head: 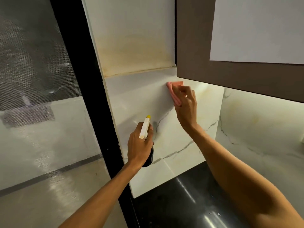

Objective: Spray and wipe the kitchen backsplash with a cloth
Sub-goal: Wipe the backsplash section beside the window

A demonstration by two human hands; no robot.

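My right hand (186,106) curls its fingers over a folded pink cloth (174,92), pressing it to the white veined marble backsplash (166,129) just under the brown cabinet (197,46). My left hand (139,143) grips a dark spray bottle with white trigger head (144,128), lower left of the cloth.

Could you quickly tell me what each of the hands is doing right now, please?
Left hand: closed, gripping the spray bottle.
Right hand: closed, fingers curled on the pink cloth, pressing it to the backsplash.
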